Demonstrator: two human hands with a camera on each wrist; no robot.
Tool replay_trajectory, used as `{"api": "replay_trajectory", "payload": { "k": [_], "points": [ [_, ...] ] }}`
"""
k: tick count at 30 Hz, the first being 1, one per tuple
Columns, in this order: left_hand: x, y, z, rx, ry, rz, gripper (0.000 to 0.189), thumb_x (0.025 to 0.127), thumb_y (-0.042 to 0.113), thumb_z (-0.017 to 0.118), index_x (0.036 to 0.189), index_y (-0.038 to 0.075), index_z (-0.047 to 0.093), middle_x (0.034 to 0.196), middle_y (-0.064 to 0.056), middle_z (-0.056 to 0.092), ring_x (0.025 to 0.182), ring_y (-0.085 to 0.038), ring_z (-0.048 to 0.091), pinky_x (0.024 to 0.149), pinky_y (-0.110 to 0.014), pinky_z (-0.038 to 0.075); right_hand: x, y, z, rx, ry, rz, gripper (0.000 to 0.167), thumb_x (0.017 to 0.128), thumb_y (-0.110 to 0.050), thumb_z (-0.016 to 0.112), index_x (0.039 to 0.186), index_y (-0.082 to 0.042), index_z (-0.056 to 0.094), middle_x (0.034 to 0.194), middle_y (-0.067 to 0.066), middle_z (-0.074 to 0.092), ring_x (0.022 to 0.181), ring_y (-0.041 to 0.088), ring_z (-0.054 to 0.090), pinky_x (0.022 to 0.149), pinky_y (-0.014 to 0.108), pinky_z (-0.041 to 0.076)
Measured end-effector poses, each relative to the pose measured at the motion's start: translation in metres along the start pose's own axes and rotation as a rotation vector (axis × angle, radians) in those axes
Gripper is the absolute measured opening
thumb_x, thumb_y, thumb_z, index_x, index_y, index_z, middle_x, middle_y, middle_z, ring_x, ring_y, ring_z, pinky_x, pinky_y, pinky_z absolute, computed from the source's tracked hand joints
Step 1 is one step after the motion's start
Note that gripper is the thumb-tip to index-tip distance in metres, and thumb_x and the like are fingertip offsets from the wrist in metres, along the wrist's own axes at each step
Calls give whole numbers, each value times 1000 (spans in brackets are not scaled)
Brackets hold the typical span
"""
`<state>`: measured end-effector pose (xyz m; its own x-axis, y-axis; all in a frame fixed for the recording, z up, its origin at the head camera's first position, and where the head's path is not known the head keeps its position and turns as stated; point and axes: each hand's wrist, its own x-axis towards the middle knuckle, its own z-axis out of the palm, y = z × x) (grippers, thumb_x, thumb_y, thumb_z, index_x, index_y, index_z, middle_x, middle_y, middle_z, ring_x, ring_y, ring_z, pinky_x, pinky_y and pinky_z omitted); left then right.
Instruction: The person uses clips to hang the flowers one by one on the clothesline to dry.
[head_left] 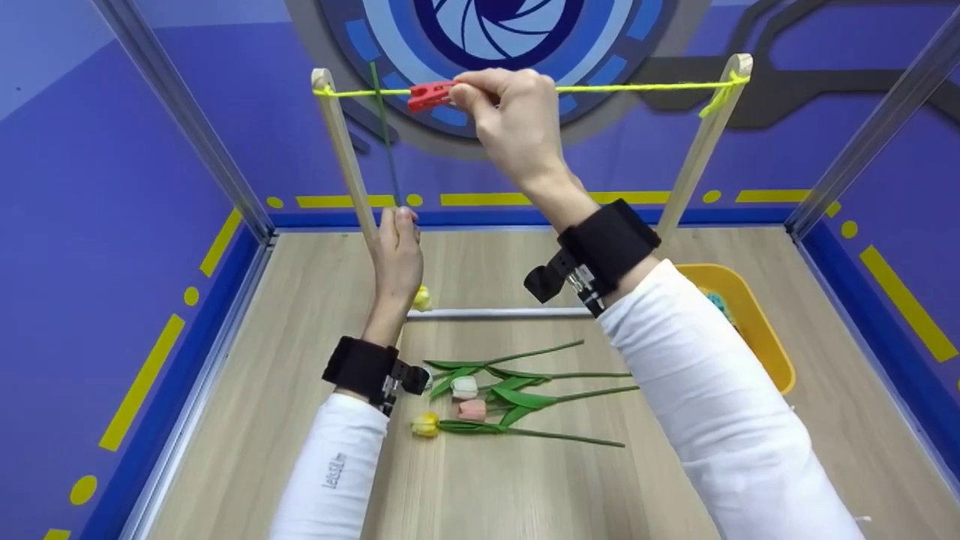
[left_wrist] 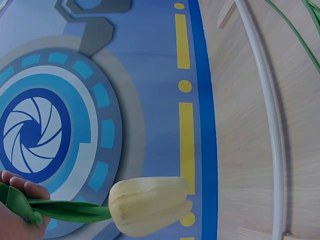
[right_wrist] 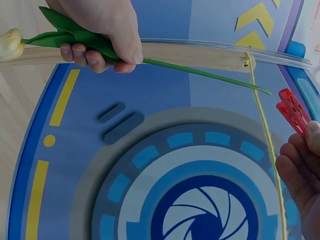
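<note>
My left hand [head_left: 397, 255] grips a pale yellow artificial tulip [left_wrist: 150, 205] by its leaves and stem. The bloom hangs downward, while the green stem [right_wrist: 200, 76] points up and crosses the yellow string [head_left: 637, 88] near the left post. My right hand [head_left: 521, 124] pinches a red clothespin [right_wrist: 294, 111] by its handle end. In the head view the clothespin overlaps the string, to the right of the stem tip. The right wrist view shows it a little apart from the stem tip; whether it touches the string I cannot tell.
The string is tied between two wooden posts [head_left: 701, 154]. Several tulips [head_left: 525, 397] with white, pink and yellow blooms lie on the wooden table [head_left: 540, 495]. A yellow tray [head_left: 772, 352] with small things in it stands at the right. A white bar [head_left: 502, 313] crosses the table.
</note>
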<state>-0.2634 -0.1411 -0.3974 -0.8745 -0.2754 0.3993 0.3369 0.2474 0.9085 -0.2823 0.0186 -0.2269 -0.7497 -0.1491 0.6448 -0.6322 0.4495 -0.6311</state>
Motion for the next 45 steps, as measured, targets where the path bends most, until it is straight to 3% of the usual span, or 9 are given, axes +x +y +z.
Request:
{"api": "replay_trajectory", "payload": {
  "k": [4, 11, 18, 28, 35, 40, 45],
  "points": [
    [-1, -1, 1, 10, -9, -3, 29, 109, 25, 33, 95, 7, 51, 72, 2, 37, 62, -12, 33, 61, -25, 29, 7, 0, 7, 21, 13, 74, 25, 96, -24, 64, 106, -6, 77, 97, 9, 78, 71, 10, 65, 62, 15, 45],
    [-2, 1, 4, -3, -5, -7, 28, 109, 24, 34, 97, 6, 52, 73, 3, 37, 63, -14, 34, 61, -25, 28, 12, 0, 20, 26, 4, 155, 23, 97, -23, 63, 107, -8, 77, 95, 7, 77, 67, 6, 59, 59, 16, 41],
    [-3, -2, 6, 20, -32, -19, 28, 109, 23, 33, 97, 7, 52, 71, 3, 36, 61, -13, 32, 59, -25, 28, 13, -2, 27, -48, -7, 154, 23, 98, -25, 62, 107, -10, 78, 93, 6, 77, 67, 6, 59, 56, 17, 37],
    [-5, -7, 1, 0, -33, -21, 28, 109, 24, 32, 96, 8, 51, 71, 2, 36, 61, -11, 32, 59, -24, 27, 17, -8, 34, -179, -113, 165, 25, 100, -28, 60, 109, -13, 78, 87, 4, 75, 51, 5, 37, 50, 18, 26],
    [-4, -5, -1, 23, -28, 0, 29, 109, 22, 32, 95, 7, 52, 71, 2, 37, 60, -11, 32, 58, -24, 28, 20, -11, 38, -307, -171, 120, 27, 101, -31, 57, 108, -17, 78, 84, 0, 74, 54, 7, 39, 51, 19, 24],
    [-4, -6, -3, 0, -25, -15, 29, 110, 24, 32, 96, 7, 51, 72, 2, 37, 61, -12, 32, 59, -25, 27, 20, -12, 41, -291, -216, 122, 27, 102, -31, 56, 109, -16, 78, 95, 1, 77, 56, 7, 41, 51, 18, 26],
    [-2, -5, -3, -5, -39, -38, 27, 110, 23, 31, 98, 7, 50, 72, 2, 36, 60, -12, 31, 58, -25, 27, 19, -9, 40, -217, -253, 132, 29, 103, -30, 54, 111, -14, 76, 78, 0, 67, 52, 5, 36, 49, 18, 25]
  ]
}}
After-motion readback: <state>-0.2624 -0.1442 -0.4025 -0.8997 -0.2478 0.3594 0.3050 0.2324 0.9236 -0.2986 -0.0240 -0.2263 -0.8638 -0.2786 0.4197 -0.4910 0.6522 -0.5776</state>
